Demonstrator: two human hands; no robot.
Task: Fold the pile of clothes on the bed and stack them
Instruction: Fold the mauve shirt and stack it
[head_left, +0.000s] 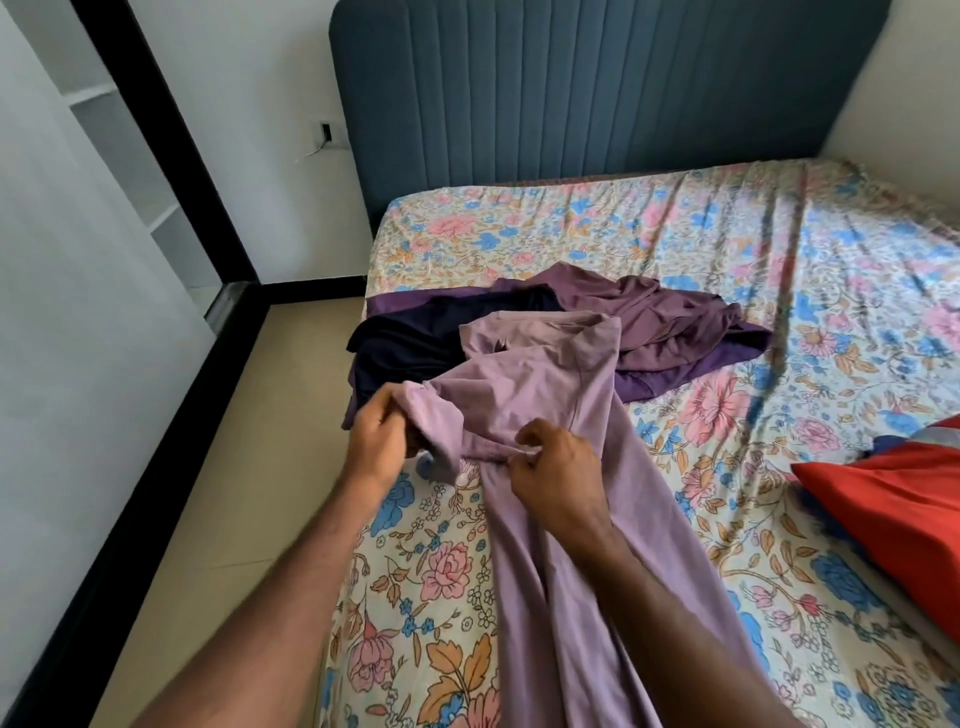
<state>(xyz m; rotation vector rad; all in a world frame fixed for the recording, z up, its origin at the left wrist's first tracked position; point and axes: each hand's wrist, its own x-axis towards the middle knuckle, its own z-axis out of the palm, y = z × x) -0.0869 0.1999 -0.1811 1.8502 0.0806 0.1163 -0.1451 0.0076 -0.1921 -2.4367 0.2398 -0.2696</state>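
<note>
A long light-purple garment (540, 395) lies stretched down the flowered bed (779, 291) toward me. My left hand (376, 444) grips its sleeve end at the left. My right hand (558, 475) pinches a fold of the same garment near its middle. Behind it lies a loose pile: a dark navy garment (415, 338), a mauve garment (665, 312) and a deep-purple one (727, 358) underneath.
A red cloth (898, 509) rests at the bed's right side, with a bit of blue cloth beside it. A blue padded headboard (571, 93) stands at the far end. To the left of the bed are tan floor tiles (244, 467) and a white wardrobe.
</note>
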